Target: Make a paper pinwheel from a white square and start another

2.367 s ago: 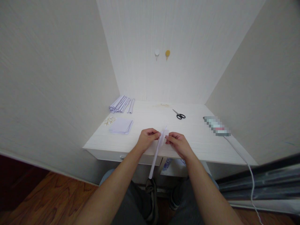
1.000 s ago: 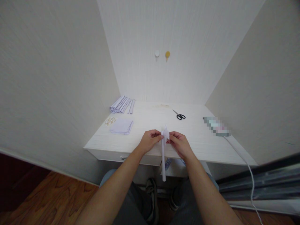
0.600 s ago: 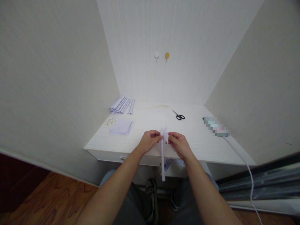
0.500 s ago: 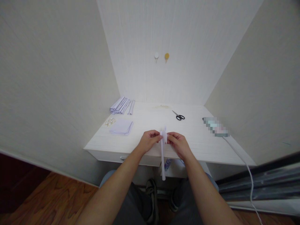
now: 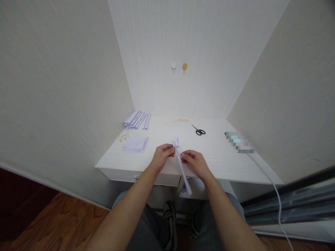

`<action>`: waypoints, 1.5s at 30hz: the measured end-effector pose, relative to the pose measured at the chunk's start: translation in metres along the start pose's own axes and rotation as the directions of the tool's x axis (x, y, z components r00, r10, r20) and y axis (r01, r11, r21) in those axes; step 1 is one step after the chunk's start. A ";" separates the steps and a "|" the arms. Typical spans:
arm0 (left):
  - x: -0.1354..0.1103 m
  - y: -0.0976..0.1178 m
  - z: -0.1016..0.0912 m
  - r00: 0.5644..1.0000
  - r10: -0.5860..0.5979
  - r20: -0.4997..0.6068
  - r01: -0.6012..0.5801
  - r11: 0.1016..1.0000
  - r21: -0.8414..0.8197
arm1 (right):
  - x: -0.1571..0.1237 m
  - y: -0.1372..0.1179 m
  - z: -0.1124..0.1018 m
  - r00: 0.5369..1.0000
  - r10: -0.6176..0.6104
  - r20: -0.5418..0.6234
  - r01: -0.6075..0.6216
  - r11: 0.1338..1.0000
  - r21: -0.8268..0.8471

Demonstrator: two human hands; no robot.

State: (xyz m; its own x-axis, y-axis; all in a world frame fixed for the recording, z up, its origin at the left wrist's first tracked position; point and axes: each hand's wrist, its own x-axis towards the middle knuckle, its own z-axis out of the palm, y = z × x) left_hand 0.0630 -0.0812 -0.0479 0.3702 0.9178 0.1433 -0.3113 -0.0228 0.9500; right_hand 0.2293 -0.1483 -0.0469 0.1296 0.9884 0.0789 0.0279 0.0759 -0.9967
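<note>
Roll, slip risk: we'd flag the white roll [image 5: 184, 178] as liable to swing or drop; its near end juts past the near edge of the bench [image 5: 167, 132], and the only sure grip sits toward the far end.
Flap, loosening risk: a pale flap [image 5: 178, 145] sticks out near the roll's far end; if the left hand [image 5: 162, 157] eased off, we judge it could spring loose.
Crease risk: looks like thin paper, so a hard pinch might dent it.
Left hand: closed, thumb against fingers, gripping the roll toward its far end, from the left.
Right hand: [image 5: 195, 162] fingers curled, thumb nearly meeting them, at the roll's right side. Touching or just beside, we can't tell; anything thin in the pinch, can't tell either.
Roll place: between the hands, slanting from far left to near right.
Scissors: [image 5: 196, 130] on the bench, far side of the right hand, well apart, tips pointing far left.
Sheets: [image 5: 134, 143] stacked left of the left hand, edges not squared.
Bits: [image 5: 124, 138] small, pale, just left of the sheets; too small to name.
Bundle: [image 5: 134, 119] folded strips, far left.
Blurred thing: [image 5: 239, 142] right end of the bench, cord [image 5: 279, 205] running near and down.
</note>
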 end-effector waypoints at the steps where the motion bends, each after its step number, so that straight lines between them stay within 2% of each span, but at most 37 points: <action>1: 0.000 0.000 0.000 1.000 -0.001 -0.009 0.000 1.000 -0.017 | -0.001 -0.001 0.000 1.000 0.000 0.012 0.000 1.000 -0.024; 16: -0.001 0.003 -0.001 0.984 -0.005 -0.179 -0.039 0.970 -0.240 | -0.005 -0.003 0.002 0.994 0.024 0.104 -0.002 0.978 -0.207; 31: -0.001 0.004 -0.002 0.976 0.002 -0.219 -0.057 0.968 -0.246 | -0.008 -0.005 0.002 0.979 0.007 0.204 0.052 0.958 -0.281; 38: 0.001 -0.001 -0.001 0.986 0.022 -0.163 -0.043 0.991 -0.129 | -0.007 -0.003 0.003 0.988 0.002 0.152 0.041 0.959 -0.282; 45: -0.001 0.005 0.004 1.000 0.025 0.014 -0.026 0.993 0.119 | -0.005 -0.001 0.004 0.995 -0.011 0.096 0.035 0.968 -0.250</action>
State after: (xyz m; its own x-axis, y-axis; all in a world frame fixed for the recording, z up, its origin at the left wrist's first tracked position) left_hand 0.0645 -0.0839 -0.0427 0.3744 0.9114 0.1705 -0.2143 -0.0938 0.9723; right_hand 0.2252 -0.1524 -0.0462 0.0332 0.9956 0.0874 0.2798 0.0747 -0.9572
